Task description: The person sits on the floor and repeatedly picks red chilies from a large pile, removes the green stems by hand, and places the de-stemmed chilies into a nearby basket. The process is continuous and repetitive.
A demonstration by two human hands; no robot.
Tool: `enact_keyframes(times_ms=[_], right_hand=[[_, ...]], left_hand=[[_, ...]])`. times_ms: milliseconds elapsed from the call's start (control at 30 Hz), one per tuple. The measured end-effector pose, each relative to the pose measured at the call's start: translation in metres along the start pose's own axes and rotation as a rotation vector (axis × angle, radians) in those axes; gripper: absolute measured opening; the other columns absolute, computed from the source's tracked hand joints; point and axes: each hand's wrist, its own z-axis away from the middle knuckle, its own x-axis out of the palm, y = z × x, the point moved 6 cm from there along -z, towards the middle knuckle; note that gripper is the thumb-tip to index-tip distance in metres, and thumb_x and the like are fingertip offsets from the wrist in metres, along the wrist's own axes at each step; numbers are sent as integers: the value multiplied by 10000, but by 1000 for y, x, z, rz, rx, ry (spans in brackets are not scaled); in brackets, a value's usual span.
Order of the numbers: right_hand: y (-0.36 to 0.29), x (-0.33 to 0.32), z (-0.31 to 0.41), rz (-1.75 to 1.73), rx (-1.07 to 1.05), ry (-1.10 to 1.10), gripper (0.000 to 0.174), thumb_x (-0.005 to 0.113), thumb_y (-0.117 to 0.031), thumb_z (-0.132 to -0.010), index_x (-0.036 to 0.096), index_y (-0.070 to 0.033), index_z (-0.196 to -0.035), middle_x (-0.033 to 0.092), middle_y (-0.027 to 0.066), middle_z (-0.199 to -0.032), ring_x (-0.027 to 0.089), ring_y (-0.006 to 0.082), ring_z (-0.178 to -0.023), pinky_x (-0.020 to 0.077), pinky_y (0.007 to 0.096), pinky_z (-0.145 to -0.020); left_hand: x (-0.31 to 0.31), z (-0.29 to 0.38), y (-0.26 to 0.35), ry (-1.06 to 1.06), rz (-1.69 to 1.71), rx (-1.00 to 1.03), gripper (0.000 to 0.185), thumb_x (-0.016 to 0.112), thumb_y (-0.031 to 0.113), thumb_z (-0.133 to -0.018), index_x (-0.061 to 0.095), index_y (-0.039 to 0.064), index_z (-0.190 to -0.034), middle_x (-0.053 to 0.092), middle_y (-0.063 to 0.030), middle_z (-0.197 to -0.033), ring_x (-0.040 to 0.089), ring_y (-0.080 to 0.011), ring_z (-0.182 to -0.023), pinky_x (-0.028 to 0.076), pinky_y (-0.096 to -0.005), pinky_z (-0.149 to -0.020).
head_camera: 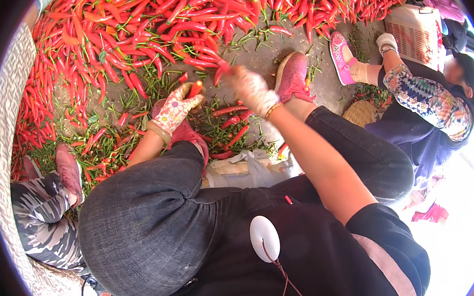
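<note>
My left hand (pixel 176 109), in a flower-patterned glove, is closed around a red-orange chili pepper (pixel 195 89) whose end sticks up past the fingers. My right hand (pixel 251 88), gloved too and blurred by motion, is raised over the ground between my shoes. At its fingertips is a blurred red chili pepper (pixel 224 67); its stem cannot be made out. Beyond both hands spreads a large pile of red chili peppers (pixel 195 19) with green stems. Loose green stems (pixel 215 133) and several peppers lie between my feet.
My pink shoe (pixel 291 72) stands right of my right hand. Another person (pixel 427 93) sits at the right near a plastic crate (pixel 414 32). At the left are a person's camouflage-trousered leg (pixel 46 215) and a woven wall or sheet (pixel 9 102).
</note>
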Motion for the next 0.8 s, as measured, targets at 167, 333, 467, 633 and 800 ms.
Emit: enact_keyframes(times_ms=[167,333,467,633,800], right_hand=[[-50,54,31,-58,-130,-67,285,531,-166,-874,571,-51,-1132,626,195,-814,630,367,-794,509,444,-658],[-83,67,33,502,-570,-248,252,523,-124,-853,596,-53,-1083,626,178,-790,636,361,-771,509,453,-637],[-96,74,36,538,-646,-266,221,485,-150,-879,603,-64,-1045,624,169,-774,635,365,-774,513,456,-655],[-95,55,-9,483,-289,24,189,569,-182,-846,591,-61,-989,613,153,-751,630,363,-745,509,452,-634],[-115,38,-51,583,-365,159,354,656,-320,-806,584,-41,-1012,613,182,-899,625,345,-833,509,429,-704]], left_hand=[[-14,-3,-9,259,-4,168,103,661,135,-877,630,71,-952,609,33,-823,547,-62,-706,441,-206,-638],[-28,12,-24,400,199,107,83,665,148,-876,625,78,-895,598,50,-759,547,-76,-667,432,-228,-604],[-27,38,27,691,-726,538,95,656,126,-850,598,54,-869,583,-55,-739,564,-186,-672,450,-309,-632],[-46,43,52,707,-373,747,93,599,59,-885,556,39,-964,615,-70,-870,601,-161,-755,484,-288,-719],[-58,19,18,363,463,273,105,563,136,-927,567,62,-1001,641,-96,-877,629,-189,-818,512,-320,-728]])
